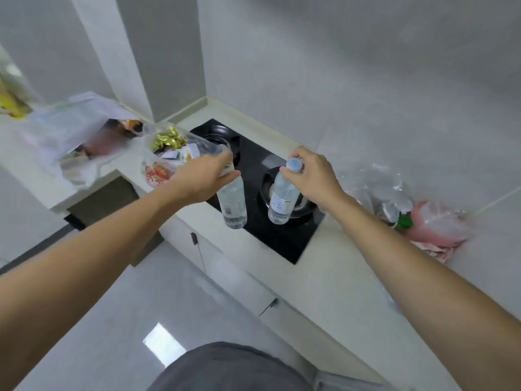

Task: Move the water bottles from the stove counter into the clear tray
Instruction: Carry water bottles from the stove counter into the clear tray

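We see both arms stretched out over the black stove top [255, 176] set into the pale desk [324, 280]. The left hand [204, 176] is wrapped around the upper part of one clear water bottle [232, 204], its fingers closed about the neck so that the cap is hidden; the bottle's body hangs below the hand with its base over the front edge of the stove top, and whether it touches the surface we cannot tell. The right hand [313, 176] pinches the second water bottle [282, 197] at the neck, just under its pale blue cap [294, 164], with thumb and fingers closed on it; this bottle leans a little and stands over the near burner [298, 206]. The two bottles are close beside each other but not touching. To the left of the stove lies a plastic bag of snacks [166, 153], and farther left a white bag [76, 131]. To the right, on the desk, sits a crumpled clear bag [389, 193] with a pink bag [434, 227] beside it.
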`<action>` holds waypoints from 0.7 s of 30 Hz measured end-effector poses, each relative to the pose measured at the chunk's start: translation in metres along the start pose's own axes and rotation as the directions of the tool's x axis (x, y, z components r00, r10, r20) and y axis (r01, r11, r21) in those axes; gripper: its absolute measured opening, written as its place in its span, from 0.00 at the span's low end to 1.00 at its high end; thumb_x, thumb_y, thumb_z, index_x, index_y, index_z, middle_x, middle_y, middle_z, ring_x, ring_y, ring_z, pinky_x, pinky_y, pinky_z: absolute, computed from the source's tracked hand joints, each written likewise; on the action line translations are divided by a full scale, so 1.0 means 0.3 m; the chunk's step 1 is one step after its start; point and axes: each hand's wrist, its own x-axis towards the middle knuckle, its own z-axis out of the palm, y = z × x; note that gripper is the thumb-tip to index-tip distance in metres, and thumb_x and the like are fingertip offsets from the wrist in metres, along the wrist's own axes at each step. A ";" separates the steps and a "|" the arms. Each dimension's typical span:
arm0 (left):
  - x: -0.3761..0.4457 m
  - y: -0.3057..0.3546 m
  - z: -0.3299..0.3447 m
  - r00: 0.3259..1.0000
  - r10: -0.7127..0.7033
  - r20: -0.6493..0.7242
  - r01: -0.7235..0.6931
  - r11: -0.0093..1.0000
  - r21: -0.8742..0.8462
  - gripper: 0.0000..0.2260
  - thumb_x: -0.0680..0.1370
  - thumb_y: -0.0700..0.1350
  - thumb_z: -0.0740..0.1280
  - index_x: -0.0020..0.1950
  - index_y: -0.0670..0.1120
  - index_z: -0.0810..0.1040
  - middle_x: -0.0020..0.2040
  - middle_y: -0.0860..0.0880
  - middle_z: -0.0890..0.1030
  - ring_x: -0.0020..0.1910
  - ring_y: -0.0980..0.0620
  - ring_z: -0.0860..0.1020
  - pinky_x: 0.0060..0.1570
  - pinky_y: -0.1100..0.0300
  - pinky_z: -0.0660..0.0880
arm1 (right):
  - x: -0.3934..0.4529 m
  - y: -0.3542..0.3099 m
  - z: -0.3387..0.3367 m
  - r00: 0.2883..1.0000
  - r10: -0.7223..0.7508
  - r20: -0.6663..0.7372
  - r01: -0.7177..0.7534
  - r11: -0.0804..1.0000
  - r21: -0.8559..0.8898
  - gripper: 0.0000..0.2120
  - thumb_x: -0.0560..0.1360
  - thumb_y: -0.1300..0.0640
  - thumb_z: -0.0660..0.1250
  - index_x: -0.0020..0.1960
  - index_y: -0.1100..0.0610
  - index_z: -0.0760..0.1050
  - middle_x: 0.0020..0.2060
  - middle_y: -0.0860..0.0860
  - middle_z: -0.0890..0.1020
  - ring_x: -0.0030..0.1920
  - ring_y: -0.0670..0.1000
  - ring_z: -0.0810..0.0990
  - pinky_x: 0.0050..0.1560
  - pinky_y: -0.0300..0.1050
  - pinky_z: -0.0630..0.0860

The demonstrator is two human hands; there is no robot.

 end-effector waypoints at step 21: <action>-1.309 -1.135 -0.847 0.636 -0.634 -0.440 0.711 0.703 0.013 0.13 0.83 0.58 0.62 0.56 0.48 0.71 0.46 0.52 0.75 0.42 0.48 0.72 0.36 0.54 0.63 | 0.312 -1.786 1.162 0.697 -0.673 0.250 0.527 0.716 0.458 0.12 0.73 0.49 0.73 0.46 0.56 0.76 0.33 0.44 0.75 0.32 0.41 0.71 0.35 0.44 0.69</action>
